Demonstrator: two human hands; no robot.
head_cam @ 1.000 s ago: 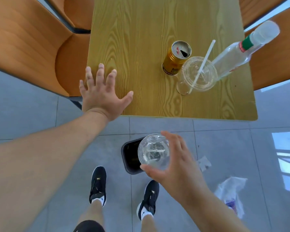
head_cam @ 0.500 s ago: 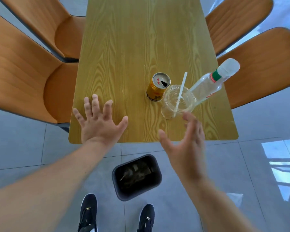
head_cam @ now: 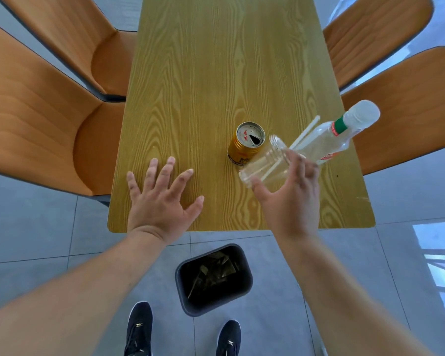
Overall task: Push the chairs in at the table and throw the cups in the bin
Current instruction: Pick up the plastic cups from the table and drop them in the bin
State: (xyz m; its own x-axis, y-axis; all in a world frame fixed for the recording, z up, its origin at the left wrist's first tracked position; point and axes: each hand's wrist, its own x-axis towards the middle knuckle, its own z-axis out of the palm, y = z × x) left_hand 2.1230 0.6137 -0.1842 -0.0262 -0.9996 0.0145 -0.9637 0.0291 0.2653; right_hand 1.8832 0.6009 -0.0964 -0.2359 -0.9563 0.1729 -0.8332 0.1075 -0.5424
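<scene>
your right hand [head_cam: 290, 201] has its grip clamped on the clear plastic cup w/ white straw [head_cam: 266, 164], tilted over the yellow wood-grain desk [head_cam: 216, 73], prob. so it lifts clear for the black bin [head_cam: 213, 278] below. left hand [head_cam: 162, 204] flat, fingers apart, bracing you.

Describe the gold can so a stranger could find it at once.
Look at the near end of the wooden table, right of the flat left hand. The gold can stands upright beside the tipped clear cup: the only metal, opaque thing there.
</scene>
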